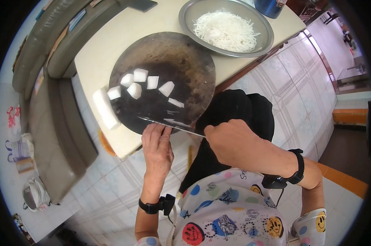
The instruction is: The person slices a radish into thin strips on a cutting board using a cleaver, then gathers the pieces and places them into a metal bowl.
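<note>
My right hand (234,141) is wrapped round the handle of a kitchen knife (173,125), whose thin blade points left over the near part of a dark round cutting board (193,69). Beside the blade, my left hand (157,145) rests at the board's near edge with fingers bent and pressed together; whatever lies under the fingertips is hidden. Several cut white radish chunks (134,90) are scattered across the board, with a thin slice (176,102) nearer the blade. A long peeled white radish piece (104,110) lies along the board's left edge.
Behind the board, a metal bowl (185,24) holds shredded white radish (226,30). A blue container (270,7) stands at the table's back right. The cream table (99,49) has a leather sofa (56,135) to its left. Tiled floor (275,78) lies to the right.
</note>
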Demonstrator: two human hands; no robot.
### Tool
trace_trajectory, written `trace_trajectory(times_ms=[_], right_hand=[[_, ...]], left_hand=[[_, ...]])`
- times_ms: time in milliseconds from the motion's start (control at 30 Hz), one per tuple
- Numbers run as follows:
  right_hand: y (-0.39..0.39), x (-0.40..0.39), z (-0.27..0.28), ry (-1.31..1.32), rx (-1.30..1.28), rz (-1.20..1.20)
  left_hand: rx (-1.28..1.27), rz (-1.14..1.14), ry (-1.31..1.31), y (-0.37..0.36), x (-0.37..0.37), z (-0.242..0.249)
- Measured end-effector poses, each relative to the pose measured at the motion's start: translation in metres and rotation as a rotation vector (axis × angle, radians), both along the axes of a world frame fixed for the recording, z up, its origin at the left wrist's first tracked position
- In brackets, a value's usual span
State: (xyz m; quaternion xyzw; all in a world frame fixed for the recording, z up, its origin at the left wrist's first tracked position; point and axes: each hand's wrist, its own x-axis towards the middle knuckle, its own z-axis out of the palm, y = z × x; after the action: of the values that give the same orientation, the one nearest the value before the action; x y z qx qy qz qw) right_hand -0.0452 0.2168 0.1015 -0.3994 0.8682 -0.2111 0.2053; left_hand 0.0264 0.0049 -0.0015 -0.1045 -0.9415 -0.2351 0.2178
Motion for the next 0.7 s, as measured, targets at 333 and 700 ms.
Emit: trace_trajectory(times_ms=[333, 700], right_hand=[[0.007, -0.010, 0.003, -0.041, 0.040, -0.071], [0.012, -0.012, -0.004, -0.055, -0.068, -0.048]], left_hand=[[0.033, -0.001, -0.010, 0.003, -0.004, 0.009], [0.003, 0.010, -0.072, 0.005, -0.005, 0.017]])
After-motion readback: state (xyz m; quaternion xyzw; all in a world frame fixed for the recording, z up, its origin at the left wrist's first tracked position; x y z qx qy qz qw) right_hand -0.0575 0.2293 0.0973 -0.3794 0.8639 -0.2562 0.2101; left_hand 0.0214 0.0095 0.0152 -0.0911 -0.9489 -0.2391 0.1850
